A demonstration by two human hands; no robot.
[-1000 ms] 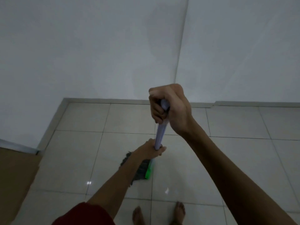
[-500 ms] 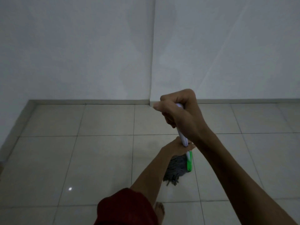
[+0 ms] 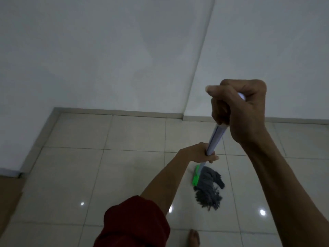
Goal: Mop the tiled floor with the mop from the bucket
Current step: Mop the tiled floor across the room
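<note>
Right hand (image 3: 238, 111) and left hand (image 3: 197, 152) curl round the mop handle (image 3: 216, 139); the bare foot (image 3: 194, 237) may slip on the glossy floor (image 3: 71, 175)

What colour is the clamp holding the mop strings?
The clamp is bright green; head view shows it.

We lose the top stretch of the mop handle (image 3: 216, 138) inside the right hand (image 3: 238, 111), whose curled fingers (image 3: 219, 109) cover all but a pale sliver of its end. Lower down, the left hand (image 3: 199, 153) wraps around another short stretch and hides it. The grey mop strands (image 3: 208, 191) are smeared by blur, so we cannot separate single cords. The right forearm (image 3: 288, 193) runs out through the bottom right corner. The red sleeve (image 3: 135, 223) and a bare foot (image 3: 194, 237) are cut by the bottom edge. A brown patch (image 3: 8, 193) at the left edge is too cropped to identify.
</note>
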